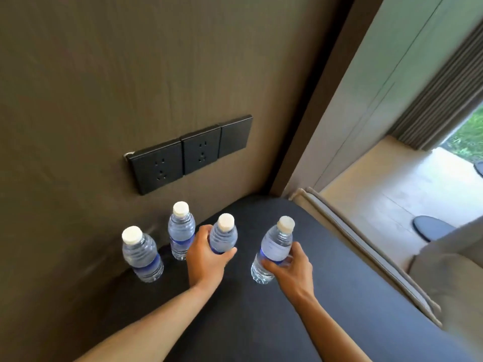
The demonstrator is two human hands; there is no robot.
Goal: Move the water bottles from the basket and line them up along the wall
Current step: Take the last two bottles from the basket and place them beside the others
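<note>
Right now you've got a bottle in each hand. Your left hand (pixel 206 253) has its fingers (pixel 226 253) wrapped round the mid of the third bottle (pixel 223 235), upright, just beside the 2nd bottle (pixel 180 231) and a bit out from the wall (pixel 104 100). Your right hand (pixel 288 265) grips the fourth bottle (pixel 274 249) low on the body, fingers curled round it, tilted slightly, well out from the wall.

Count: 4 bottles total, all w/ white caps and blue labels. Two already stand free along the wall: the first bottle (pixel 142 254) nearest you and the 2nd past it. Two in hand. No basket in view, so I can't tell if more are left in it.

To do this step well: push the left one back till it sits as close to the wall as the first two, same gap as between those, then let go straight up so it doesn't tip. Whether its base is already down on the dark surface (pixel 300 322) is prob. yes, but your hand hides it. Next, straighten the right one before you set it, and put it past the third, toward the corner. Room there looks tight near the surface edge, so keep spacing even, not wide. Soft thin plastic, so don't squeeze hard. The sockets (pixel 188 155) sit above the row, clear of the caps.
</note>
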